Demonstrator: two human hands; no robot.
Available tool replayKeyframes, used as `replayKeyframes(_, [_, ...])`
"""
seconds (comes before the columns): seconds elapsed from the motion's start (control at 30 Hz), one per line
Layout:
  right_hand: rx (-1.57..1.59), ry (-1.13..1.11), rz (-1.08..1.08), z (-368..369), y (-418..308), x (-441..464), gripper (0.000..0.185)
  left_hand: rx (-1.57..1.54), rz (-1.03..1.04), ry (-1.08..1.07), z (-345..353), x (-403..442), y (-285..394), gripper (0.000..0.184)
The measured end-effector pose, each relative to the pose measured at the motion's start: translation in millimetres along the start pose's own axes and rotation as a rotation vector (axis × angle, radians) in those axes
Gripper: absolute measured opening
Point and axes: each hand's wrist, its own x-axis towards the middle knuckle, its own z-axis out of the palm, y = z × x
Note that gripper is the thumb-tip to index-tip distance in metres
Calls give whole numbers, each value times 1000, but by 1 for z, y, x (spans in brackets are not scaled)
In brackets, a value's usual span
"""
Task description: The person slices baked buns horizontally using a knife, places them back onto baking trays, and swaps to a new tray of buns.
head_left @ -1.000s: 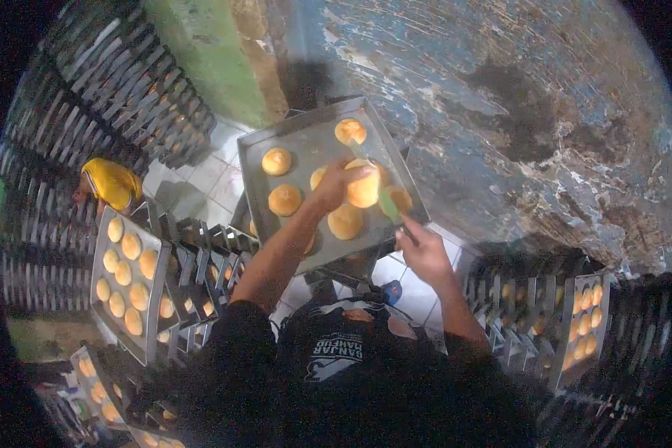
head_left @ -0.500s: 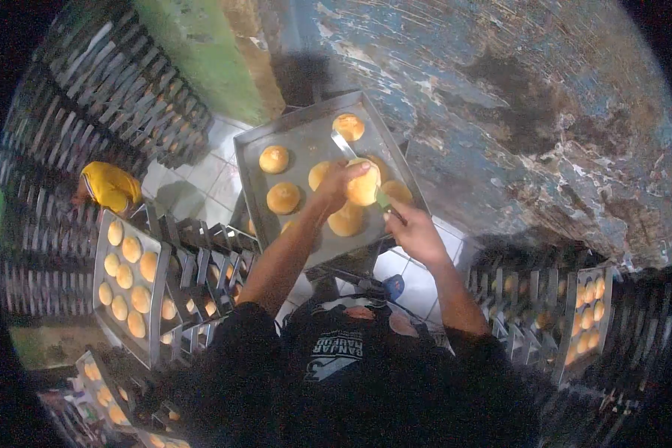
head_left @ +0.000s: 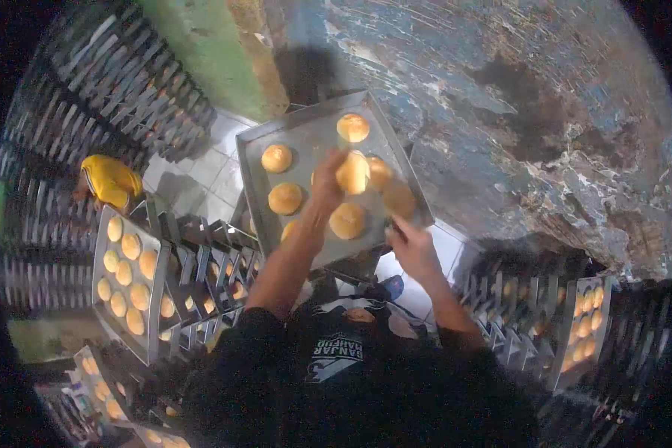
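Note:
Over a metal tray (head_left: pixel 321 119), my left hand (head_left: pixel 328 181) grips a bun (head_left: pixel 353 174) whose pale cut side shows. My right hand (head_left: pixel 412 245) is closed around the handle of a spatula-like tool near the tray's lower right edge; its blade is blurred. Several round golden buns lie on the tray, among them one at the top (head_left: pixel 353 128), one at the left (head_left: pixel 277 158) and one below my left hand (head_left: pixel 347 221).
Racks with filled trays stand on the left (head_left: pixel 127 276) and right (head_left: pixel 586 317). A person in yellow (head_left: pixel 110 181) is at the far left. A peeling wall (head_left: pixel 500 112) rises beyond the tray, beside a tiled floor (head_left: pixel 209 168).
My left hand has shifted slightly left with the bun. The tool's blade, seen across the bun half a second ago, has come away toward the lower right with my right hand.

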Motion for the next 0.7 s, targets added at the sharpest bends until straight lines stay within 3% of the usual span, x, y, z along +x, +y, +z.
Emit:
replayKeyframes(0.07, [20, 2, 28, 11, 9, -9, 41, -458, -316, 33, 8, -13, 41, 26])
replayKeyframes(0.17, [-11, 56, -2, 28, 12, 17, 40, -546, -301, 68, 35, -27, 11, 28])
replayKeyframes(0.2, [46, 35, 53, 32, 11, 32, 42, -592, -266, 93, 49, -32, 14, 40])
replayKeyframes(0.27, [106, 16, 107, 37, 16, 37, 44, -612, -248, 126, 37, -13, -3, 40])
replayKeyframes(0.33, [0, 86, -8, 39, 24, 29, 40, -639, -219, 165, 22, 3, 1, 40])
replayKeyframes(0.43, [15, 20, 44, 39, 32, 7, 42, -675, -304, 219, 7, 9, 13, 32])
replayKeyframes(0.5, [58, -27, 116, 46, 40, 3, 44, -518, -139, 295, 18, 6, 4, 33])
replayKeyframes(0.6, [102, 30, 106, 54, 20, 41, 44, -598, -251, 280, 41, -11, 7, 44])
replayKeyframes(0.7, [83, -48, 113, 58, 16, 62, 45, -617, -267, 305, 22, 3, 2, 45])
